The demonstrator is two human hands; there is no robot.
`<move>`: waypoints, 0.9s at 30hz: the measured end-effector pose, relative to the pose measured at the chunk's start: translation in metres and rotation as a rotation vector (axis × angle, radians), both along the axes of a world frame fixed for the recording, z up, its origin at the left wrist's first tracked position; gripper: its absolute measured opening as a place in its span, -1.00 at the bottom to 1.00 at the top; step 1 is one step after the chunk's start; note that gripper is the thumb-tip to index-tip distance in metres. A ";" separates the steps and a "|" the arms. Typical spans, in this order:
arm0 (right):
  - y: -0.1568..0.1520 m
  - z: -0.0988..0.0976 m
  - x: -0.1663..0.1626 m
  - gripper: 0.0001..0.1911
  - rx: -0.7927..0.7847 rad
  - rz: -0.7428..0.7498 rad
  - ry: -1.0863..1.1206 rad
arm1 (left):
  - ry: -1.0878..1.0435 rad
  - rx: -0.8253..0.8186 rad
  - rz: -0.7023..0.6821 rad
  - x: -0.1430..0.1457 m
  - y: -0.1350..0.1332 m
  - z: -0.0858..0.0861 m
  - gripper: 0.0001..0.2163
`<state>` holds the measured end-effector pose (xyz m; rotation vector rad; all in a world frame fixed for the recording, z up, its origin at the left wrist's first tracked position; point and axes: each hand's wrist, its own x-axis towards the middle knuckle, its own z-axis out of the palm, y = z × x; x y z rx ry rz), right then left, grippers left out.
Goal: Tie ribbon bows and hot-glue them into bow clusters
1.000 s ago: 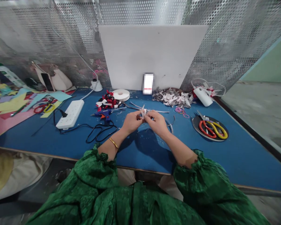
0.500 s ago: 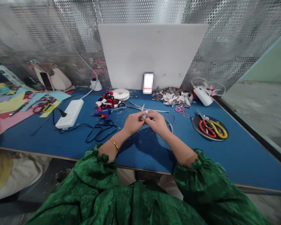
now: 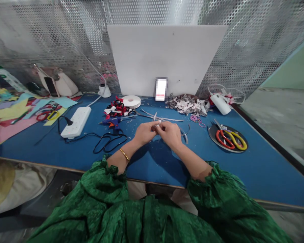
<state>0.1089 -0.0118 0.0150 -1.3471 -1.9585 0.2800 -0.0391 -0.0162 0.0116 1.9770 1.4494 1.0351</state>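
Note:
My left hand (image 3: 145, 132) and my right hand (image 3: 170, 133) meet over the middle of the blue table, fingertips pinched together. Between them is a small white-grey ribbon (image 3: 156, 123), mostly covered by the fingers. One ribbon end sticks up past my left fingertips. Loose grey ribbon strips (image 3: 171, 119) lie on the table just beyond my hands, and another strip curls beside my right hand. Left of my hands rests a blue glue gun (image 3: 111, 122) with its black cord. Several small elastic bands (image 3: 197, 119) lie to the right, beyond my right hand.
On the right, scissors (image 3: 230, 140) lie on a round black plate (image 3: 214, 139). At the back are a pile of grey and white bows (image 3: 188, 105), a lit phone (image 3: 161, 89), a ribbon roll (image 3: 131, 101) and red-black bows (image 3: 118, 109). A power strip (image 3: 77, 121) and coloured paper stand left, near another person.
My fingers have closed further over the ribbon, so less of it shows. The strip beside my right hand has shifted slightly. Both hands stay in nearly the same place.

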 end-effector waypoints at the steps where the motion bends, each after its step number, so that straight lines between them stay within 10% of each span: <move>1: 0.000 0.000 0.000 -0.73 -0.017 0.002 0.020 | -0.013 -0.006 -0.028 -0.001 0.002 -0.001 -0.60; 10: 0.025 -0.003 0.015 -0.79 -0.157 -0.016 0.714 | -0.483 -0.384 -0.115 0.002 -0.003 0.014 -0.38; 18: 0.027 -0.011 0.009 -0.73 -0.862 0.352 1.106 | -0.644 -0.414 -0.206 0.002 -0.005 0.015 -0.33; 27: 0.013 -0.011 -0.006 -0.80 -0.828 0.453 1.163 | -0.745 -0.491 -0.259 0.005 -0.006 0.012 -0.32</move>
